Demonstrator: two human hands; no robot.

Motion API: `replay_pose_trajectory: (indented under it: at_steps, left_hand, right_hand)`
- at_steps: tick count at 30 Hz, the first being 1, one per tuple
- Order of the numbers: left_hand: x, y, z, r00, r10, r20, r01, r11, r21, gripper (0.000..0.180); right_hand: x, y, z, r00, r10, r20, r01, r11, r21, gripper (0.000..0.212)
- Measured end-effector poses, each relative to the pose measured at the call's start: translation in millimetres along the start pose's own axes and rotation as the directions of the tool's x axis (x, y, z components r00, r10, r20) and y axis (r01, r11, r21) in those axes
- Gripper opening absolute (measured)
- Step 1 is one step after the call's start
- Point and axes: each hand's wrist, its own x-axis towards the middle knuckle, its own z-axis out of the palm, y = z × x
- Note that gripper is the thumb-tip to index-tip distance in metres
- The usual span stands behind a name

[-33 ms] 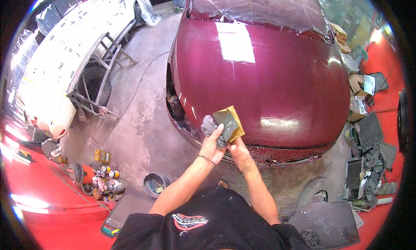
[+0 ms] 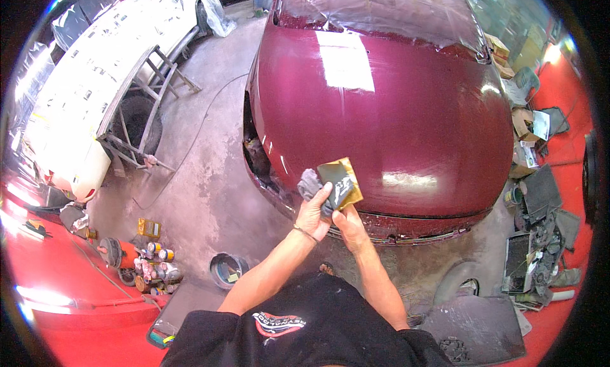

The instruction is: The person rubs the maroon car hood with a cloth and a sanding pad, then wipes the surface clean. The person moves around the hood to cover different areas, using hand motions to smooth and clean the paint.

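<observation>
Both my hands are held together in front of the maroon car hood (image 2: 381, 132). My left hand (image 2: 312, 216) is closed around a crumpled grey rag (image 2: 309, 183), its thumb on top by the edge of a square sheet of sandpaper (image 2: 334, 175). The sheet's upward side is dark grey with a shiny pale patch; a yellow-brown layer shows along its right side. My right hand (image 2: 349, 225) grips the sheet's lower edge from below, with most fingers hidden underneath. Rag and sheet touch each other, above the hood's front left part.
To the left stand a white car body (image 2: 95, 74) and a metal stand (image 2: 136, 119). A dark bucket (image 2: 229, 270) sits on the floor near my left forearm, with cans (image 2: 162, 255) farther left. Boxes (image 2: 524, 123) and dark parts (image 2: 540, 259) line the right side.
The sheet has tilted slightly and shifted a little right and down, so a bright patch now shows on its dark side. Both hands keep their hold.
</observation>
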Motion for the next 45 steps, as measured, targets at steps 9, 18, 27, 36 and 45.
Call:
replay_pose_trajectory:
  at_steps: [9,18,27,36,45]
  left_hand:
    - [83,47,-7,0.993,0.079,-0.087,-0.033,0.899,0.438,0.027]
    - [312,205,-22,0.585,0.693,0.422,-0.438,-0.168,0.883,0.043]
    - [374,213,-26,0.541,0.59,0.599,-0.243,-0.573,0.783,0.054]
    - [369,231,-25,0.603,0.497,0.624,-0.227,-0.644,0.731,0.057]
    - [360,234,-36,0.57,0.445,0.691,-0.284,-0.682,0.674,0.061]
  right_hand:
    - [83,-33,-5,0.842,0.041,-0.537,0.07,0.98,0.184,0.04]
    - [210,-77,-72,0.762,-0.057,-0.646,-0.199,0.927,-0.317,0.061]
    - [416,-78,-117,0.926,-0.378,-0.006,-0.167,-0.395,-0.903,0.073]
    - [417,-53,-118,0.961,-0.268,-0.07,-0.189,-0.447,-0.874,0.075]
    - [450,-80,-141,0.957,-0.282,-0.073,-0.202,-0.462,-0.864,0.065]
